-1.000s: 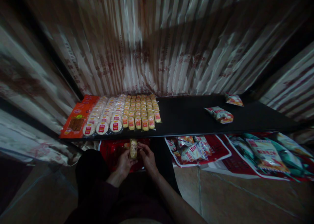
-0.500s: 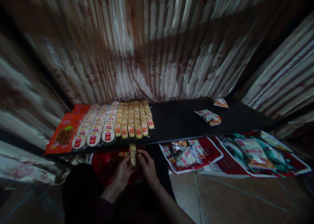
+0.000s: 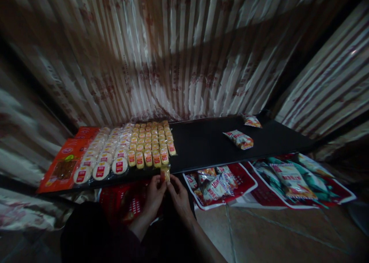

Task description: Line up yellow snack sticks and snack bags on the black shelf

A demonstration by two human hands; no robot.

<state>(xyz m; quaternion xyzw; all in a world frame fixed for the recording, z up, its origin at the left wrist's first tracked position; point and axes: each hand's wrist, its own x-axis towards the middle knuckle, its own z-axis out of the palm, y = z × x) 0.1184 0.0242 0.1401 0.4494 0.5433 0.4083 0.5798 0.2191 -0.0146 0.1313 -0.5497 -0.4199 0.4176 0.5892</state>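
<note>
My left hand (image 3: pixel 154 197) and my right hand (image 3: pixel 179 195) both pinch a small yellow wrapped snack bar (image 3: pixel 165 173), held upright at the front edge of a black shelf (image 3: pixel 207 143). Just above it on the shelf lie rows of the same yellow snack bars (image 3: pixel 151 145), and left of those, rows of round white wrapped cakes (image 3: pixel 103 155). A flat orange packet (image 3: pixel 65 163) lies at the shelf's left end.
Two loose snack bags (image 3: pixel 238 139) lie on the right half of the shelf. Below the shelf stand a red basket (image 3: pixel 127 205) and red-and-white sacks of snack bags (image 3: pixel 219 182), with more bags (image 3: pixel 291 174) to the right. Striped curtain hangs behind.
Both hands have lifted the snack bar from over the red basket up to the shelf's front edge. The view has shifted, so the shelf sits lower and further left.
</note>
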